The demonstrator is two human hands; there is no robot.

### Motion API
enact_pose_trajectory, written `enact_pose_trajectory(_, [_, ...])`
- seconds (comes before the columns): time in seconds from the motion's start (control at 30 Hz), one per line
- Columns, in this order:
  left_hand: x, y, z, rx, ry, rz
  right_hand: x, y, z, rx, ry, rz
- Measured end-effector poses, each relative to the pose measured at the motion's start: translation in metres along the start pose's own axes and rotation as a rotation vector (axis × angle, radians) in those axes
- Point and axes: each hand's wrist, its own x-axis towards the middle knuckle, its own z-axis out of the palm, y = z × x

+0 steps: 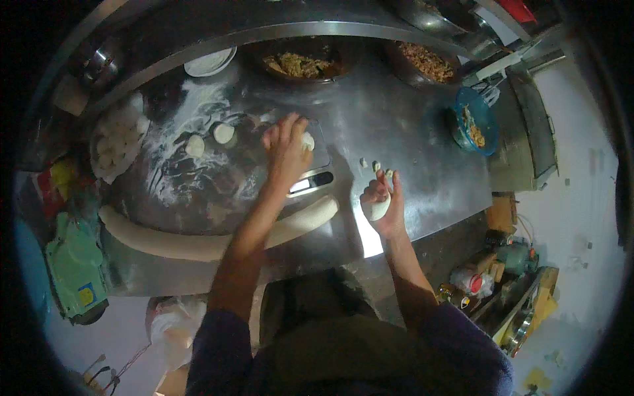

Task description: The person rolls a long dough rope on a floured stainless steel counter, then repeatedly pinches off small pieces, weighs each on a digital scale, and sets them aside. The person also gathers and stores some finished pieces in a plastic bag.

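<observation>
My left hand (286, 148) is over a digital kitchen scale (322, 154), its fingers around a white dough piece (308, 141). Part of that dough is hidden by the hand. In my right hand (394, 205) a rounded dough piece (379, 208) rests against the palm under curled fingers. Several small dough bits (376, 165) lie just beyond those fingertips. A long, thick dough roll (188, 246) curves along the front of the steel table, passing beneath my left forearm. Two cut dough pieces (224, 133) sit on floured steel left of the scale.
At the back stand a white bowl of flour (210, 63) and two bowls of filling (303, 67) (427, 60). A blue plastic basin (476, 121) is at the right. Left are a bag of pale round pieces (115, 143) and a green machine (75, 267).
</observation>
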Motion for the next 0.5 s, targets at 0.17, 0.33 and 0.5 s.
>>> enact_pose_trajectory(0.17, [0.007,-0.112,-0.001,-0.398,-0.378,-0.344,0.008,-0.020,-0.024,-0.058,0.314,0.017])
enact_pose_trajectory(0.33, [-0.030,-0.149,-0.051,0.309,0.015,-0.251,0.005,-0.016,-0.036,-0.226,0.107,0.025])
enact_pose_trajectory(0.5, [-0.066,-0.068,-0.069,-0.045,-0.169,-0.195,0.014,-0.025,-0.037,-0.539,0.220,-0.040])
